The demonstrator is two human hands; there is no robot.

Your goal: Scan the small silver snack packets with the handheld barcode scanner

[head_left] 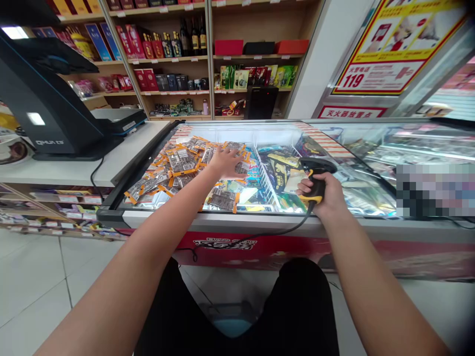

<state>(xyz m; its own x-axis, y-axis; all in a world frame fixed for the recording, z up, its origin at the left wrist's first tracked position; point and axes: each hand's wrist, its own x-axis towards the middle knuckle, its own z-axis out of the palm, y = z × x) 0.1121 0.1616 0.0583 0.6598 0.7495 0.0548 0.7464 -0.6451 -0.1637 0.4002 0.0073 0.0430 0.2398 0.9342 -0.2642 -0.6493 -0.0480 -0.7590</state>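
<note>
My left hand (226, 162) reaches into an open chest freezer (237, 220) and lies on a heap of orange-edged ice-cream packets (178, 165), fingers bent over them. Whether it grips one I cannot make out. My right hand (322, 194) is closed round the yellow handle of a black barcode scanner (317, 170), held over the freezer's front rim. The scanner's head points at the dark and yellow packets (282, 170) in the middle compartment. A black cable (274, 232) runs from the scanner down across the freezer's red front.
A checkout terminal (55, 109) stands on the white counter (92, 168) at the left. A white wire divider (265, 180) splits the freezer bins; sliding glass (371, 148) covers the right part. Wooden shelves (208, 59) of bottles and boxes line the back wall. My knees show below.
</note>
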